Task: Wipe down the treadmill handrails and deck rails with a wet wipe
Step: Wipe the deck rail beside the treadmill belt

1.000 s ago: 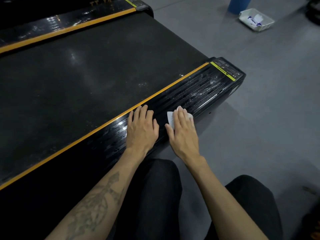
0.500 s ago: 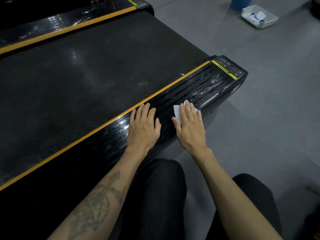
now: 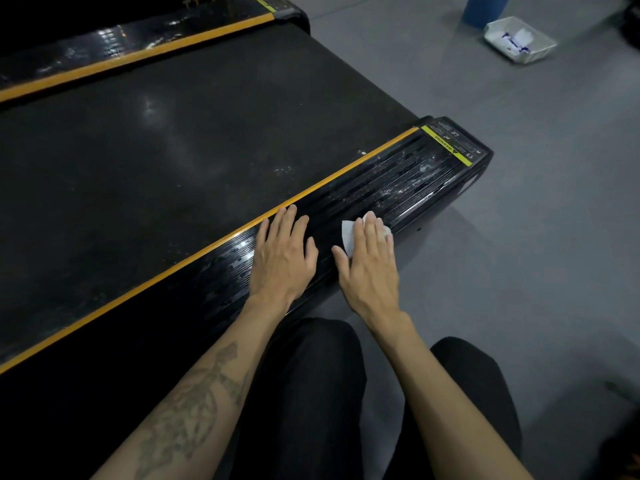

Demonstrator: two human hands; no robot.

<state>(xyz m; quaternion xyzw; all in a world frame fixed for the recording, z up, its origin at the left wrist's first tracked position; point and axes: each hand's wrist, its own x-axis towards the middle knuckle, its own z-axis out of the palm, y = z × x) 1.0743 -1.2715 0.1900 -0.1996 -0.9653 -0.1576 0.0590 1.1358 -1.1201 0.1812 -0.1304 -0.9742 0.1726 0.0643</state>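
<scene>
Right hand [image 3: 369, 263], fingers flat, presses the wet wipe [image 3: 349, 234] onto the near deck rail [image 3: 398, 188], dusty stretch ahead at one o'clock, while the flat left hand [image 3: 282, 252] braces beside it.

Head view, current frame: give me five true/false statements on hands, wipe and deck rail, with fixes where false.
1. The right hand presses the white wipe flat on the deck rail. True.
2. The left hand holds a second wipe. False: it rests flat on the rail, nothing in it.
3. White smears show on the rail between the wipe and the yellow warning label. True.
4. The wipe lies on the belt. False: it is on the ribbed rail, outside the orange stripe.
5. A white tray sits on the floor. True.
</scene>
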